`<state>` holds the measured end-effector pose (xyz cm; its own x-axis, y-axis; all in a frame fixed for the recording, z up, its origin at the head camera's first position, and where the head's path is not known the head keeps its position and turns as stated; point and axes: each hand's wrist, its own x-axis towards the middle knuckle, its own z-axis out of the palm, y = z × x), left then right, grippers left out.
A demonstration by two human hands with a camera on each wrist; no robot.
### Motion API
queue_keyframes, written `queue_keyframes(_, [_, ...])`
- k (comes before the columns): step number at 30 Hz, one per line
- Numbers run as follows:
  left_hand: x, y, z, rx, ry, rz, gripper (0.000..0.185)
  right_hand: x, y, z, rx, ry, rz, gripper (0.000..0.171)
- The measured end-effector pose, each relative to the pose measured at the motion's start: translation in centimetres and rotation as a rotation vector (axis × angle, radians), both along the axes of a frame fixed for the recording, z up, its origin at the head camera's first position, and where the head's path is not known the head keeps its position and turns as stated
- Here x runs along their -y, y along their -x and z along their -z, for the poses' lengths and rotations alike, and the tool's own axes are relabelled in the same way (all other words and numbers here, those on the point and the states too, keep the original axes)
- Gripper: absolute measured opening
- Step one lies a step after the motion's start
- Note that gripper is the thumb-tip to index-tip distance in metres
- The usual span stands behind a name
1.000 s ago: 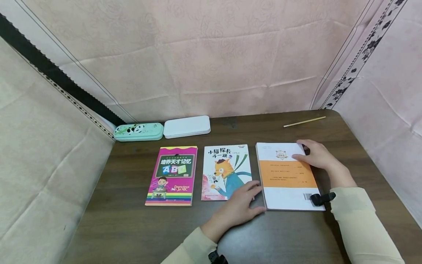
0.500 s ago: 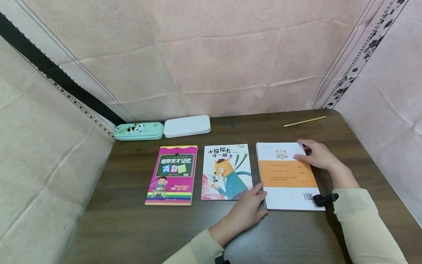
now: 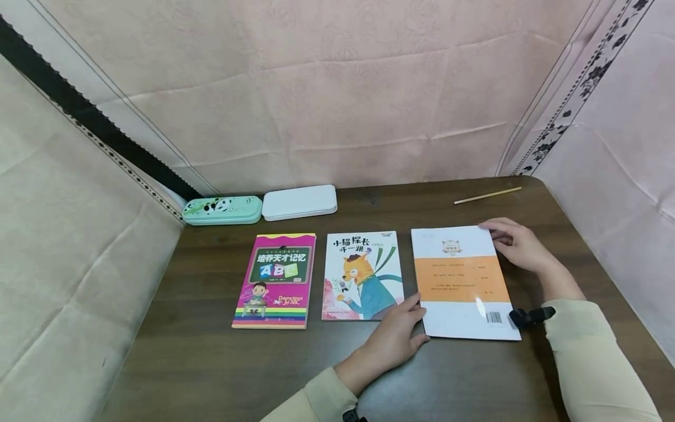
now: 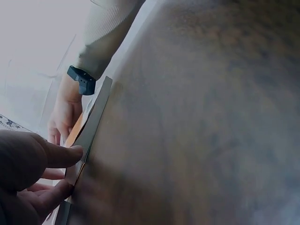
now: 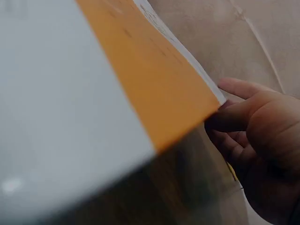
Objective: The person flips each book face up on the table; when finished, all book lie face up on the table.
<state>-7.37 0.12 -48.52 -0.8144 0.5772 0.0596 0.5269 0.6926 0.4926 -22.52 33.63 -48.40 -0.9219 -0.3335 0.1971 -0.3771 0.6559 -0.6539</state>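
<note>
Three books lie in a row on the dark tabletop (image 3: pixel 211 363), and both hands are at the one on the right, the white-and-orange book (image 3: pixel 463 281), lying with its barcode toward the person. The right hand (image 3: pixel 519 246) is at the book's far right corner, fingers curled under the edge, thumb along the top. From the right wrist view the cover is lifted off the tabletop at that corner, fingers tucked beneath it, so that hand is grasping the book's edge. The left hand (image 3: pixel 398 334) is down at the near left corner, fingers fairly straight, fingertips pressed against the book's side; the left wrist view shows them (image 4: pixel 70 153) touching the edge of the pages, relaxed, not clenched round anything. Just beside that hand lies the cat book (image 3: pixel 361 275), its lower right corner next to the fingers. Further left is the pink ABC book (image 3: pixel 274 281), well apart from both hands. Along the back, a green panda pencil case (image 3: pixel 222 210) and a white case (image 3: pixel 299 203) sit side by side. A pencil (image 3: pixel 487 194) lies alone at the far right.
</note>
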Motion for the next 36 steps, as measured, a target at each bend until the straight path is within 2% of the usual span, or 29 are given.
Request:
queue_keyframes(5, [0.1,-0.1,0.2,0.039,-0.031,-0.010,0.051,-1.0,-0.3,-0.4,-0.139,-0.051,-0.066,0.052])
queue_keyframes(8, [0.1,-0.1,0.2,0.067,-0.046,-0.024,0.054,-1.5,-0.6,-0.9,-0.142,-0.083,-0.031,0.052])
queue_keyframes(11, [0.0,-0.1,0.1,0.083,-0.051,-0.033,0.061,-1.8,-1.1,-1.3,-0.109,-0.068,0.015,0.052])
queue_keyframes(16, [-0.2,-0.2,0.0,0.069,-0.045,-0.053,0.068,-1.8,-1.5,-1.6,-0.070,0.015,0.055,0.052])
queue_keyframes(22, [-0.4,-0.3,-0.4,0.101,-0.138,-0.148,0.058,-1.6,-1.4,-1.9,-0.050,0.189,0.038,0.047])
queue_keyframes(25, [-0.1,-0.3,-0.6,0.063,-0.188,-0.153,0.051,-1.3,-1.3,-2.1,-0.057,0.243,0.033,0.047])
queue_keyframes(29, [0.3,-0.2,-0.8,-0.025,-0.241,-0.129,0.047,-0.7,-1.1,-2.6,-0.093,0.260,0.029,0.048])
queue_keyframes(36, [1.3,0.1,-1.2,-0.153,-0.344,-0.095,0.048,1.8,-1.6,-5.4,-0.219,0.294,0.080,0.046])
